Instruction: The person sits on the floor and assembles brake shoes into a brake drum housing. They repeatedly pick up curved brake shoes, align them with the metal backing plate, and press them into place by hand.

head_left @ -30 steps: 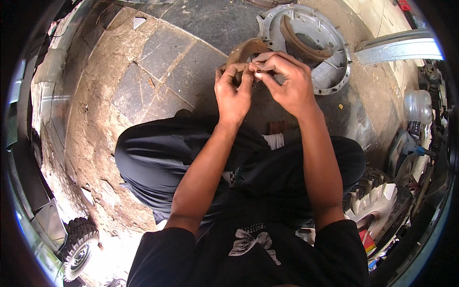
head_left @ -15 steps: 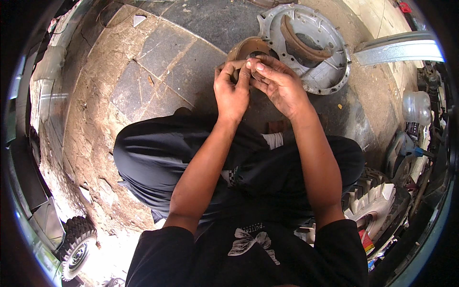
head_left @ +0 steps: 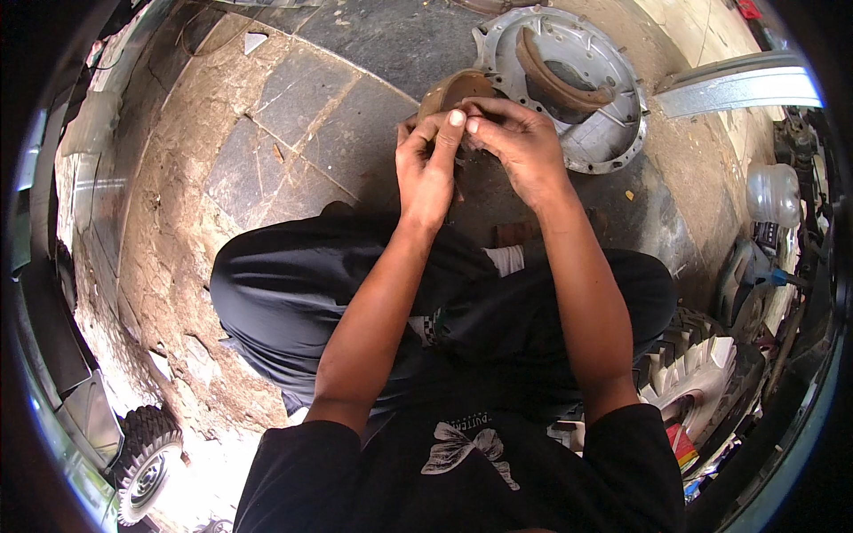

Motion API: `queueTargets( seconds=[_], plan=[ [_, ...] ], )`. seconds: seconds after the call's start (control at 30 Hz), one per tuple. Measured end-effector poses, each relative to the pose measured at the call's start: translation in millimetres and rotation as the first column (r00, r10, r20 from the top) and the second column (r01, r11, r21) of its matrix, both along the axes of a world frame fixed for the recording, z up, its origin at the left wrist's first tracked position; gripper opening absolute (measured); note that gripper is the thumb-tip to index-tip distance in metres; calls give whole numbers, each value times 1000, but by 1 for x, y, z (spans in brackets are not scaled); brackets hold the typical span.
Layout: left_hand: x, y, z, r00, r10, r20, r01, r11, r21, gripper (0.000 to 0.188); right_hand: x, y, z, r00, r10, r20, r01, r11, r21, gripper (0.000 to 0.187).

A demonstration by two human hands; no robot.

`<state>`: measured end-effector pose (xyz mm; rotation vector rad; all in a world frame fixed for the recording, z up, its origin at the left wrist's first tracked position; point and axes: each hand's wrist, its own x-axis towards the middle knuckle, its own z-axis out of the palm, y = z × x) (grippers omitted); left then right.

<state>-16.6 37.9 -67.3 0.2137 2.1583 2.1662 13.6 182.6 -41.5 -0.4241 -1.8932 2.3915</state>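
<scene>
My left hand (head_left: 426, 173) and my right hand (head_left: 530, 158) meet in front of me, thumb tips almost touching. Both are closed in a pinch, and whatever sits between the fingers is mostly covered; only a small dark bit shows beneath them. Just beyond the fingers is a rusty brown drum-like part (head_left: 455, 86), partly hidden by my hands. To its right lies a round grey metal housing (head_left: 633, 111) with holes along its rim. A curved rusty brake shoe (head_left: 531, 64) rests inside that housing.
Dark floor tiles (head_left: 306, 89) lie ahead, with rough broken ground (head_left: 169, 222) at the left. A metal channel bar (head_left: 737, 89) juts in at the right, above a clear plastic container (head_left: 775, 195). Tyres stand at the lower left (head_left: 147, 466) and lower right (head_left: 693, 377).
My right thumb and fingers have shifted slightly, and my left thumb now points up straighter beside the right one. The drum-like part and housing lie as before.
</scene>
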Motion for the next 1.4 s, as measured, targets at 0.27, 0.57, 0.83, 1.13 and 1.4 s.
queueTargets(
  seconds=[0.27, 0.57, 0.83, 1.13, 1.4],
  plan=[
    [-2, -4, 9, 950, -99, 295, 18, 964, 266, 25, 0, -16, 4, 993, 43, -112, -24, 986, 168, 32],
    [-3, -3, 13, 918, -112, 381, -14, 950, 313, 24, -3, -26, -20, 993, -58, -104, 33, 971, -235, 34],
    [-3, 3, 0, 959, -19, 284, -96, 918, 384, 58, -4, -17, -17, 982, -178, 69, 188, 965, -186, 30],
    [-1, 4, 6, 908, 67, 413, -119, 988, 100, 57, -36, 14, -42, 976, -203, -84, 204, 703, 681, 23],
    [3, 9, -3, 938, 155, 310, -154, 988, -26, 56, -47, -12, -35, 963, -98, -252, 266, 512, 816, 15]
  ],
)
